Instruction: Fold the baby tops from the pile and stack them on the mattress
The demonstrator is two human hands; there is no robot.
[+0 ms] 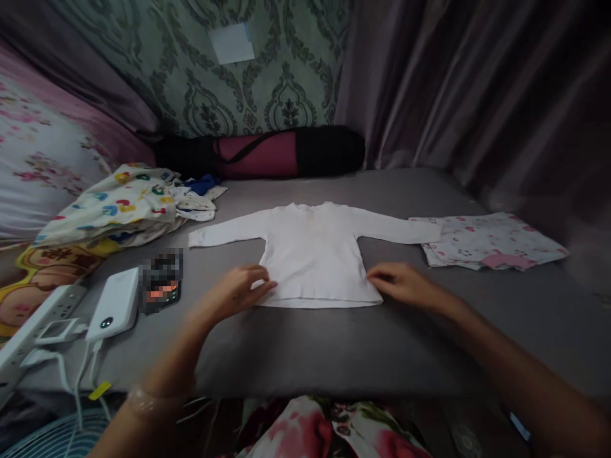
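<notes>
A small white long-sleeved shirt [315, 251] lies flat on the grey surface [334, 343], sleeves spread to both sides. My left hand [236, 289] rests on the shirt's lower left corner, fingers curled and pinching the hem. My right hand [403, 283] sits at the lower right corner, fingers closed on the hem there.
A folded white cloth with pink hearts [491, 245] lies to the right. A heap of colourful patterned clothes [124, 203] sits at the left. A white power bank [114, 305], a phone [160, 286] and a power strip [33, 318] lie near left. A dark rolled bag [267, 152] lines the back wall.
</notes>
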